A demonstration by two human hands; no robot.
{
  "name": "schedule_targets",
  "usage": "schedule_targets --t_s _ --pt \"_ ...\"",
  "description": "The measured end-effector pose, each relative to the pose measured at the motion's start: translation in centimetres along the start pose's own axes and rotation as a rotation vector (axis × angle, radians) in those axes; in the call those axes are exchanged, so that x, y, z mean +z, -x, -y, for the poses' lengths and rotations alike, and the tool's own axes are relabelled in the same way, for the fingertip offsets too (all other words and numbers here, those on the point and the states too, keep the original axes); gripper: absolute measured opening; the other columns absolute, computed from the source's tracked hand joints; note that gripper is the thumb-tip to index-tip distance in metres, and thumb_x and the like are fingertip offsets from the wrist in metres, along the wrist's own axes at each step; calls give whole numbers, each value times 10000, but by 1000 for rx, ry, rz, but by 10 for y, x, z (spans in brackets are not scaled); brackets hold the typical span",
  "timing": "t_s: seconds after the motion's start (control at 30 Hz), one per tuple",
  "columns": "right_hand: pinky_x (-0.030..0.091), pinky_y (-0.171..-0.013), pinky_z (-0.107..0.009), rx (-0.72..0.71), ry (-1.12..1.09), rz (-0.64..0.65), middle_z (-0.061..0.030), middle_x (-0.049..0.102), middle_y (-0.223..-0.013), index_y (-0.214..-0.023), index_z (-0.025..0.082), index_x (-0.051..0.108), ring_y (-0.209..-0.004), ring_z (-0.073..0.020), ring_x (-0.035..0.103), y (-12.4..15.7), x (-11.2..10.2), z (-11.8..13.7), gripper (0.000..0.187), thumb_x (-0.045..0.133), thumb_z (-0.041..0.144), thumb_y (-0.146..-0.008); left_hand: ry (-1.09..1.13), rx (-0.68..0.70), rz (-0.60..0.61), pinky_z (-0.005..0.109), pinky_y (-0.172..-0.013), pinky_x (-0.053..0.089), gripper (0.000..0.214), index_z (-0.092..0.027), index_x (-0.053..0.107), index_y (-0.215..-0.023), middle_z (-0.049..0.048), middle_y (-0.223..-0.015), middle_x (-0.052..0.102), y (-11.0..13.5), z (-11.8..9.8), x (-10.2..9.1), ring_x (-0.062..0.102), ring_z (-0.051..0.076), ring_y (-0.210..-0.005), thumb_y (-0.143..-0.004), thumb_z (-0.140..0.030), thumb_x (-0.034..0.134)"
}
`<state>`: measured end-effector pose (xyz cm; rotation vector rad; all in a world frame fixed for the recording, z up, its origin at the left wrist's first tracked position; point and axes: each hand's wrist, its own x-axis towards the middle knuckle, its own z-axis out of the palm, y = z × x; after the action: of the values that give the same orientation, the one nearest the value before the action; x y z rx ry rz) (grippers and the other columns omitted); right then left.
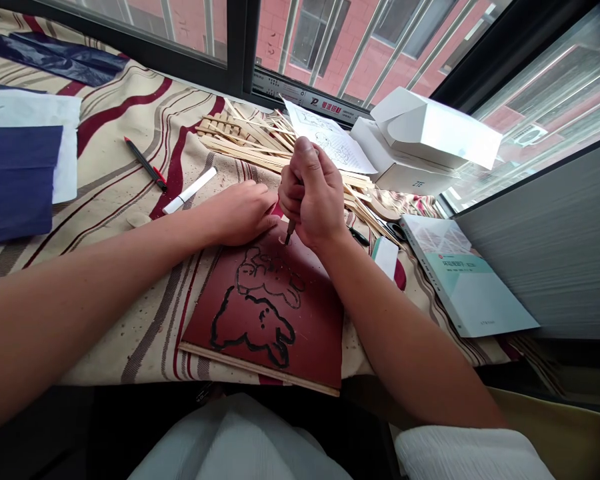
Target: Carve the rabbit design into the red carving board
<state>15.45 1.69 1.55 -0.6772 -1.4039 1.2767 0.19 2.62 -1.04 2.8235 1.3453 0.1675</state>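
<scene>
A dark red board (305, 333) lies in front of me on a striped cloth, with a black outline figure (260, 307) cut into its face. My right hand (313, 193) is closed in a fist round a thin carving tool (290, 231), whose tip touches the board's far edge. My left hand (243, 212) rests with curled fingers on the board's far left corner, pressing it down; nothing shows inside it.
Behind the hands lie several thin wooden strips (250, 140) and a printed drawing sheet (330, 140). A white box (420, 143) and a pale green book (467, 273) sit at right. A white marker (190, 191), red-and-black pen (145, 163) and blue paper (13, 180) lie at left.
</scene>
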Motion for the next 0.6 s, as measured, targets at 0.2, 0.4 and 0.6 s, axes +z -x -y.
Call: schedule_targets --t_s 0.2,0.4,0.6 --pt "250 -444 -273 -42 20 -75 80 283 -637 -769 279 296 -513 -92 280 -5 3 -10 747 623 945 -853 30 -59 -11 558 -1088 558 408 -71 700 -1196 232 -1247 749 3 -10 -4 710 424 -1219 -1042 -326 421" --pt "252 -453 -247 -85 -23 -36 80 274 -606 -737 267 354 -528 -92 311 -10 9 -16 709 679 879 -882 98 -80 -38 564 -1058 565 367 -104 735 -1165 240 -1253 756 2 -8 3 711 411 -1204 -1016 -283 451" --pt "215 -431 -258 48 -34 305 87 301 -586 -754 269 393 -507 -88 272 -2 14 -1 640 738 781 -920 250 -56 -132 470 -1055 565 283 -274 777 -1072 78 -1204 780 -2 0 14 688 324 -1252 -994 -238 508"
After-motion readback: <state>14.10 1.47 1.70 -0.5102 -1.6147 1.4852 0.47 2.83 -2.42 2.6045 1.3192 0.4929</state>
